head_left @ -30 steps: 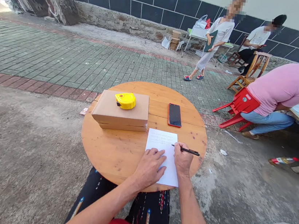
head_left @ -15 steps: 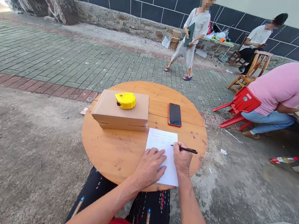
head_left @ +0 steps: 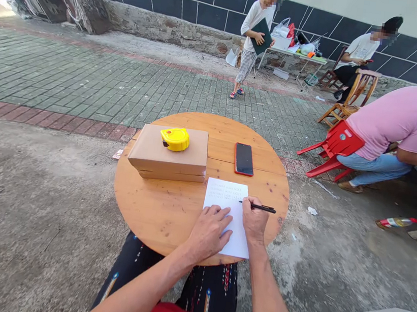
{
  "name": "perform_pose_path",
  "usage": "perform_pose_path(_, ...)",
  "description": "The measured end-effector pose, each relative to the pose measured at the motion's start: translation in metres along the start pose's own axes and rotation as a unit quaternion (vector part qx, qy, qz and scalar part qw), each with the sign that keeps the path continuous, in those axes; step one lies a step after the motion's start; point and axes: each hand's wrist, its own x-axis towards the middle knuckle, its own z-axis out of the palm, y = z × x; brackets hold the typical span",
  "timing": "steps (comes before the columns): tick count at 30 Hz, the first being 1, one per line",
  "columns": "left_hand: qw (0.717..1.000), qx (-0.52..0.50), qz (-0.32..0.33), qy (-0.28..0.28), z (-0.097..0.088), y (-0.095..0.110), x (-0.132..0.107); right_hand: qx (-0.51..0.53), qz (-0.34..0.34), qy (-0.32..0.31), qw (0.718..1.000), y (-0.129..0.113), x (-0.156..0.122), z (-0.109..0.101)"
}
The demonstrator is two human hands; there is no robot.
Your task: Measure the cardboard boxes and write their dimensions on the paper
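A white sheet of paper point(head_left: 237, 234) with several rows of small handwriting near its top lies on a round wooden table point(head_left: 154, 215). Fingers spread, my left hand point(head_left: 210, 232) rests flat on the paper's left side. My right hand point(head_left: 254, 220) is closed around a black pen point(head_left: 265, 208), whose tip meets the sheet at the lowest written row. Beyond the paper lies a phone point(head_left: 244, 159) with a red edge and dark screen. To the left, a yellow tape measure point(head_left: 175, 139) sits on a closed cardboard box point(head_left: 168, 166).
A person point(head_left: 257, 34) holding a dark green board stands on the paving ahead. At the right, a person in pink point(head_left: 401, 117) sits on a red plastic chair point(head_left: 343, 140) at another table. A bottle point(head_left: 395, 222) lies on the ground. Another person sits by the wall.
The standing person has moved left and turned the other way. The seated person in pink has shifted an arm. My hands and the pen have hardly moved.
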Motion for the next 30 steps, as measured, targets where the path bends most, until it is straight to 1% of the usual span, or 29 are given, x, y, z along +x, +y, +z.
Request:
perform_pose_path(6,1.000,-0.001,0.001,-0.004,0.001,0.000,0.000,0.028,0.029,0.027,0.999,0.004,0.000,-0.002)
perform_pose_path(8,1.000,0.000,0.002,-0.006,0.001,0.000,0.000,0.039,0.040,0.021,0.998,0.006,0.001,-0.004)
perform_pose_path(11,1.000,0.001,0.003,-0.005,0.001,-0.001,0.001,0.052,0.047,-0.005,0.998,0.008,0.004,-0.007)
perform_pose_path(17,1.000,-0.002,0.003,-0.003,0.002,-0.001,0.000,0.048,0.020,-0.044,0.998,0.007,0.003,-0.011)
perform_pose_path(30,1.000,-0.003,0.002,-0.004,0.002,0.000,0.000,0.023,0.005,-0.047,0.999,0.011,0.002,-0.008)
